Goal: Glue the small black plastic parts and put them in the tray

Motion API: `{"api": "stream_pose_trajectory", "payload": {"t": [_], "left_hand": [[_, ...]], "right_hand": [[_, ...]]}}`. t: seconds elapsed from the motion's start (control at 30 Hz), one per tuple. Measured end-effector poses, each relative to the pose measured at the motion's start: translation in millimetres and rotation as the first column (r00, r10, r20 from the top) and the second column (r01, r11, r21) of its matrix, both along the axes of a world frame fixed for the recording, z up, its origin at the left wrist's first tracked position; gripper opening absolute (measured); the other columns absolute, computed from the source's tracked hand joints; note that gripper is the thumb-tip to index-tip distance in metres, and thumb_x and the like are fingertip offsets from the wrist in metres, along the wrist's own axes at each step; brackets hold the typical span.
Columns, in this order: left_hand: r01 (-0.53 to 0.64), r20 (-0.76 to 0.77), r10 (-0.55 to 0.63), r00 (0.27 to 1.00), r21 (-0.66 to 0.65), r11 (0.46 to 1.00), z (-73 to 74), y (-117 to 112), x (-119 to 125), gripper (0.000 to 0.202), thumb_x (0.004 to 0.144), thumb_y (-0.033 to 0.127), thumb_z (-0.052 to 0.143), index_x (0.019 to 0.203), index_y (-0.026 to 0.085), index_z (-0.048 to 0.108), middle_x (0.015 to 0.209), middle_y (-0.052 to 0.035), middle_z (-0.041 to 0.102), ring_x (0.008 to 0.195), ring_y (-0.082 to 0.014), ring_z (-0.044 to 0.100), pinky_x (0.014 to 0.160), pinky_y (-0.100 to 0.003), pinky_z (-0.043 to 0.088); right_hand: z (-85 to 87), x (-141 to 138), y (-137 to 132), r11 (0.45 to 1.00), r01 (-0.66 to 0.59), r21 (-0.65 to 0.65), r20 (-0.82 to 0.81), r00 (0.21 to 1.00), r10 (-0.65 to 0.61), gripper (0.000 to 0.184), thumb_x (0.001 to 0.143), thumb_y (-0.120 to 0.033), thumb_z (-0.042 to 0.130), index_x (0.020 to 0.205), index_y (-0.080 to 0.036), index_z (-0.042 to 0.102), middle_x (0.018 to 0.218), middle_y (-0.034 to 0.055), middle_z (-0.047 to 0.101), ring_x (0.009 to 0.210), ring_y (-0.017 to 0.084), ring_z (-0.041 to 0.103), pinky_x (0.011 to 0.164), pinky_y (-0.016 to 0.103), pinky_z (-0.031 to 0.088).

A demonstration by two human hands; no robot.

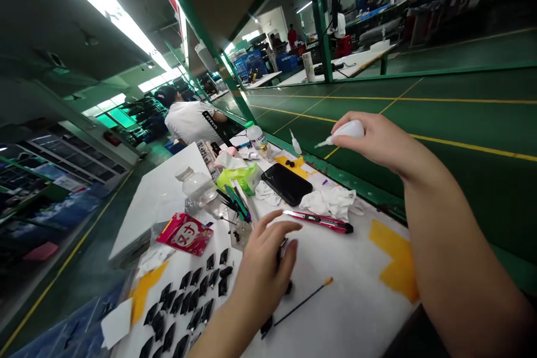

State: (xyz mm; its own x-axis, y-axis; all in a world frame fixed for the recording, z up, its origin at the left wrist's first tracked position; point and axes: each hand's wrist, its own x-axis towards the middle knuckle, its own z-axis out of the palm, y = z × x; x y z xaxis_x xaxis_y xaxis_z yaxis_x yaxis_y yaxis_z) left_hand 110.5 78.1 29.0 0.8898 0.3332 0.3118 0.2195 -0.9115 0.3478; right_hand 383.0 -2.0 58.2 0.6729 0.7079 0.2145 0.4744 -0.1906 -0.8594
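My right hand point(373, 142) is raised above the table's far edge, holding a white plastic squeeze bottle point(348, 131) with its thin nozzle pointing left. My left hand point(264, 268) is curled over the white work surface point(344, 274), pinching a small dark part point(282, 249) between thumb and fingers. Close to it lie a red utility knife point(319, 221) and a thin black brush with an orange tip point(302, 302). Several black moulded parts point(184, 296) stand in rows to its left. A black smartphone point(285, 183) lies face up beyond it, next to a crumpled white cloth point(329, 201).
A clear plastic bottle point(197, 190), a red packet point(184, 234), a bundle of tools point(235, 201) and yellow tape point(396, 260) lie about the table. A co-worker in a white shirt point(191, 120) sits beyond it. Green floor with yellow lines point(461, 106) runs alongside.
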Motion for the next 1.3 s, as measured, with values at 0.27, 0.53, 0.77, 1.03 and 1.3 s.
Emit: {"api": "stream_pose_trajectory", "payload": {"t": [0.27,0.53,0.77,1.03,1.3], "left_hand": [[0.002,-0.027,-0.006,1.0,-0.168,0.986,-28.0,-8,109,0.026,0.085,0.012,0.056,0.11,0.018,0.056,0.107,-0.0109,0.069,0.103,-0.0277,0.064,0.091,-0.046,0.051],[-0.14,0.052,0.204,0.978,-0.565,0.813,-22.0,28,106,0.013,0.086,0.011,0.059,0.098,0.014,0.062,0.082,-0.0012,0.064,0.07,-0.0142,0.063,0.066,-0.028,0.052],[-0.084,0.101,0.273,0.957,-0.802,0.592,-20.4,25,101,0.015,0.088,0.022,0.066,0.1,0.013,0.065,0.086,-0.0016,0.066,0.078,-0.0155,0.064,0.075,-0.033,0.054],[0.021,0.19,0.315,0.93,-0.882,0.471,-29.8,19,107,0.026,0.083,0.029,0.07,0.104,0.013,0.067,0.089,-0.003,0.069,0.069,-0.013,0.065,0.071,-0.031,0.055],[-0.028,0.218,0.3,0.929,-0.764,0.644,-33.9,20,116,0.013,0.085,0.013,0.068,0.098,0.013,0.067,0.089,-0.002,0.07,0.084,-0.0168,0.066,0.082,-0.037,0.054]], "right_hand": [[-12.3,16,2,0.998,0.046,0.048,-0.1,0.994,-0.041,0.023,0.074,-0.04,0.059,0.067,-0.019,0.058,0.061,-0.0011,0.054,0.058,0.014,0.046,0.053,0.027,0.032],[-13.6,14,7,0.992,-0.057,0.112,-0.143,0.987,0.073,0.024,0.075,-0.04,0.055,0.063,-0.019,0.057,0.058,-0.0031,0.054,0.058,0.012,0.047,0.055,0.026,0.033],[-19.6,4,25,0.984,-0.168,0.055,-0.114,0.978,0.173,0.028,0.082,-0.039,0.059,0.064,-0.017,0.058,0.057,-0.0046,0.052,0.056,0.011,0.047,0.054,0.025,0.034],[-30.2,1,40,0.981,-0.191,-0.009,-0.083,0.978,0.19,0.031,0.092,-0.043,0.058,0.083,-0.013,0.062,0.076,-0.002,0.061,0.068,0.012,0.059,0.064,0.028,0.05],[-24.7,-4,41,0.988,-0.152,0.015,-0.121,0.981,0.152,0.028,0.092,-0.04,0.059,0.089,-0.013,0.063,0.083,-0.0002,0.064,0.074,0.013,0.062,0.068,0.03,0.053]]}}
